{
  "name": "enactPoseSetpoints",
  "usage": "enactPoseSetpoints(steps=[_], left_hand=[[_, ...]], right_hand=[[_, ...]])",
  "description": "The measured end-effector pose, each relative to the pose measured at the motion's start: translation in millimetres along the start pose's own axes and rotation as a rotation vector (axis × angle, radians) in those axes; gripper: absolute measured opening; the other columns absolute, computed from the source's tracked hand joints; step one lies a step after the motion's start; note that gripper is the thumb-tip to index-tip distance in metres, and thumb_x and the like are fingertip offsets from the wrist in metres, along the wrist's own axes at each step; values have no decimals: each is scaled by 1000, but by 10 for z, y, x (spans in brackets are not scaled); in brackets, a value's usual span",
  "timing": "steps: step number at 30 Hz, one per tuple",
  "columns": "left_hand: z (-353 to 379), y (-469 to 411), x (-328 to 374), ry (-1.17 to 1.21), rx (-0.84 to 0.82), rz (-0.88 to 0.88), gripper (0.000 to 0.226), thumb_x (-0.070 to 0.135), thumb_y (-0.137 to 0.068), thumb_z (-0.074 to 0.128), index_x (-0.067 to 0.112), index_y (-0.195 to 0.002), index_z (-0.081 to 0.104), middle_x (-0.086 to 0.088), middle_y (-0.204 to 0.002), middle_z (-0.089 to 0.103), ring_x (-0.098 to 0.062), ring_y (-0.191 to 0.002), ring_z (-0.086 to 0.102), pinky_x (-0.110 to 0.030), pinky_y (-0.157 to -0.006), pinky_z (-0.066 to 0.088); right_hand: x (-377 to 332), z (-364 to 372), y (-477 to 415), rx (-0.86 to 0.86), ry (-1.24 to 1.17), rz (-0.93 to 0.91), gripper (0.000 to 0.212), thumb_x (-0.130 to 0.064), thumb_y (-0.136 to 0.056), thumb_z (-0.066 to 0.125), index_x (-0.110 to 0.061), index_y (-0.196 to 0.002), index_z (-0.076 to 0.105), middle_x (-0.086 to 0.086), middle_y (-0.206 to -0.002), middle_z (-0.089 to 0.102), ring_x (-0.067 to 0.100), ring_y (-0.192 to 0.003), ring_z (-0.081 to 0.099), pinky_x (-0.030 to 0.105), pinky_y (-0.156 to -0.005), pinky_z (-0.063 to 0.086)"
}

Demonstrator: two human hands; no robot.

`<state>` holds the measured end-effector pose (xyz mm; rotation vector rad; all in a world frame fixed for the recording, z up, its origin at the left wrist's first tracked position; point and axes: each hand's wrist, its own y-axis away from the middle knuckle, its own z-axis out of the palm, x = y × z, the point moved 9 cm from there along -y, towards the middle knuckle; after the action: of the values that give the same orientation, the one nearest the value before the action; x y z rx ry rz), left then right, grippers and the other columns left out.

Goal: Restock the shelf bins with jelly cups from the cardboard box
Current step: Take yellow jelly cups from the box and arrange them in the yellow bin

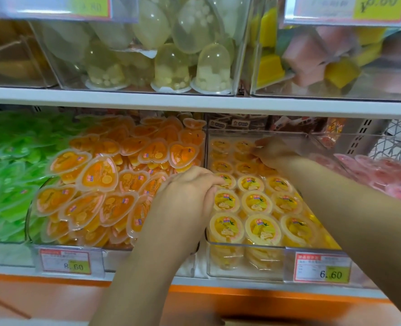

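A clear shelf bin (244, 262) on the lower shelf holds rows of round yellow jelly cups (263, 228). My left hand (187, 191) rests at the bin's left wall, fingers curled down onto a yellow cup in the left column. My right hand (274, 152) reaches deep into the same bin, with its fingers on the cups in the back rows; whether it pinches one is unclear. The cardboard box is out of view.
Left of it, a bin (32, 231) is heaped with orange heart-shaped jelly cups (99, 176). Green jellies (9, 175) lie far left, pink cups (387, 177) far right. The upper shelf (194, 102) carries bins of pale dome jellies (208, 67). Price tags (321, 267) hang in front.
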<state>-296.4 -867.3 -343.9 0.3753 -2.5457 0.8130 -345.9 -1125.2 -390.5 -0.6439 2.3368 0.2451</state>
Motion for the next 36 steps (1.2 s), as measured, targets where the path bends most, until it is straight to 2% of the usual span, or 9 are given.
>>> enactPoseSetpoints(steps=[4, 6, 8, 11, 17, 22, 27, 31, 36], left_hand=[[0, -16, 10, -14, -9, 7, 35, 24, -87, 41, 21, -107, 70, 7, -108, 64, -16, -100, 61, -47, -92, 47], [-38, -1, 32, -63, 26, 16, 34, 24, -87, 42, 22, -105, 70, 7, -109, 64, -17, -99, 61, -45, -93, 46], [-118, 66, 135, -157, 123, 52, 30, 20, -86, 46, 23, -104, 70, 8, -108, 64, -18, -99, 60, -34, -95, 38], [-188, 331, 434, -162, 290, 166, 29, 10, -85, 49, 20, -104, 69, 5, -106, 64, -16, -99, 56, -30, -94, 31], [397, 1152, 791, -24, 200, 297, 30, 7, -83, 45, 15, -101, 68, 1, -101, 64, -18, -93, 60, -33, -80, 44], [1428, 2151, 421, 118, -138, -81, 27, 12, -91, 46, 25, -105, 64, 13, -104, 58, -3, -80, 53, -16, -66, 41], [2241, 2723, 183, 113, -474, -251, 30, 9, -92, 50, 25, -113, 63, 13, -117, 54, -8, -96, 59, -20, -80, 46], [2708, 2703, 89, 47, -637, -283, 35, 12, -92, 48, 25, -124, 56, 6, -128, 47, -15, -110, 55, -27, -92, 44], [3195, 2723, -187, -168, -769, -340, 46, 13, -92, 47, 29, -134, 45, 5, -140, 34, -20, -126, 35, -27, -103, 28]], right_hand=[[0, -83, 177, 6, 64, -3, 52, -25, -94, 54, -9, -141, 39, 14, -135, 52, 33, -118, 54, 46, -101, 43], [-71, -187, 438, 22, 116, -73, 46, -18, -96, 51, -8, -139, 42, 12, -139, 50, 29, -123, 51, 37, -103, 39], [-202, -355, 837, 95, 157, -232, 37, -14, -95, 52, -6, -130, 53, 11, -127, 60, 26, -116, 56, 24, -94, 39], [-335, -618, 1584, 242, 108, -478, 30, -11, -89, 60, -11, -119, 62, 0, -97, 68, 12, -81, 58, 2, -70, 34], [210, -683, 2878, 282, -59, -673, 24, -15, -89, 56, -16, -112, 63, -8, -85, 62, -8, -76, 50, 5, -72, 37], [1397, -297, 3279, 202, -60, -449, 24, -16, -85, 59, -16, -107, 67, -5, -84, 64, -4, -77, 55, 3, -73, 38], [2750, 454, 3375, -191, 152, -118, 41, -5, -83, 64, -24, -119, 59, -7, -106, 61, 17, -103, 61, 20, -87, 44], [3298, 861, 3428, -416, 234, 27, 50, -16, -90, 57, -14, -138, 45, 8, -140, 47, 24, -131, 42, 20, -106, 27], [3746, 1304, 3243, -524, 477, 77, 65, -16, -93, 42, -19, -151, 13, 9, -157, 10, 29, -145, 6, 30, -118, 7]])
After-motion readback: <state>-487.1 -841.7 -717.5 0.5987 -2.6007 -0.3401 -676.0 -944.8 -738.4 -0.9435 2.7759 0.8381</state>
